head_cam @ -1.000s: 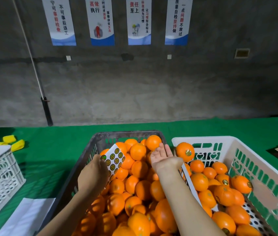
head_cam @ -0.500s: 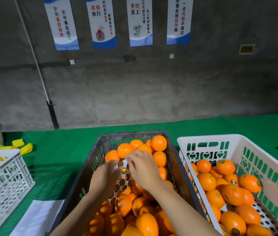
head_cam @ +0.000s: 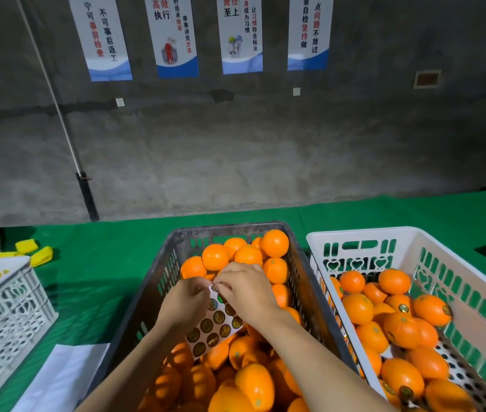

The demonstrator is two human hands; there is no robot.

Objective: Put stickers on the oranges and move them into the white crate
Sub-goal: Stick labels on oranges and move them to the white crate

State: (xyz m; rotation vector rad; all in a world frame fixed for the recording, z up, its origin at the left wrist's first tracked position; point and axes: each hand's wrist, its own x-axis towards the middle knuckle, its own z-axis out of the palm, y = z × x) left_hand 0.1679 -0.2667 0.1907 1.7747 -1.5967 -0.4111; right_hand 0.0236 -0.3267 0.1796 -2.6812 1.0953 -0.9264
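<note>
Both hands meet over the dark crate (head_cam: 173, 281). The left hand (head_cam: 186, 301) grips the sticker sheet (head_cam: 216, 325) along its left edge, fingers curled round it, while the right hand (head_cam: 243, 288) pinches at the sheet's top corner, where one sticker (head_cam: 214, 288) seems to be lifting.

From where I stand, the peel looks like the weak spot: a sticker pulled too fast may curl onto itself or cling to a fingertip. The sheet is held on one side only, so it could flex and buckle under the pull.

Beneath the hands lie the unlabelled oranges (head_cam: 215, 257), piled high; a careless reach might roll one over the rim.

To the right, on the green table (head_cam: 101, 263), the white crate (head_cam: 354, 233) holds stickered oranges (head_cam: 432, 309) and has room left.
</note>
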